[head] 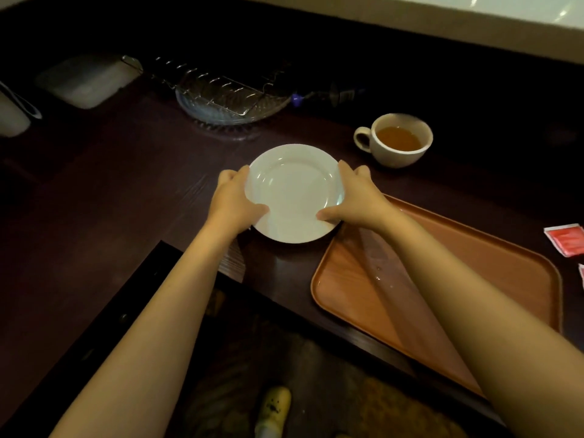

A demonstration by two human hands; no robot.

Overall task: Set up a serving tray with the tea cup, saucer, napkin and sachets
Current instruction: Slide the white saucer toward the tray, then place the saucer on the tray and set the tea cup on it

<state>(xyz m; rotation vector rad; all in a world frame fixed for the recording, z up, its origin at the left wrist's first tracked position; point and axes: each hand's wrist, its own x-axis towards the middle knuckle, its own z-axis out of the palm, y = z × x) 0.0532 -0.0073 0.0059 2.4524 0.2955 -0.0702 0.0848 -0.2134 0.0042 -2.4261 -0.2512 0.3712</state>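
A: Closest in, the tray [448, 279] sits bare on the worktop [126, 184], right by the near edge. Look at the sheen and those small drops on it. That surface looks wet.

B: And that's the risk. If the saucer lands on a slick patch it could slide, and a full cup on top would slide with it.

A: Just past the tray's far left corner, there's the saucer [294, 192]. The left hand [235, 202] clasps its left rim, the right hand [355, 197] its right rim, thumbs lying on the top face, fingers curled round the edge.

B: So both hands are closed on the saucer. Whether it's lifted or resting on the worktop, one can't tell from here. It overlaps the tray's corner slightly.

A: How does it look?

B: Plain white, round, glossy, shallow well in the middle, and empty. Smooth glaze, so a loose pinch could let it slip. It could also clip the tray's raised lip on the way over.

A: Further back on the right, the cup [396, 140] stands apart, handle to the left, holding amber tea well below the brim.

B: That's the spill hazard later: carry it tilted and the tea slops out.

A: Red sachets [565, 240] lie at the far right, off the tray. No napkin can be made out.

B: At the back, a glass dish [230, 105] with a wire rack in it, clear of the action.
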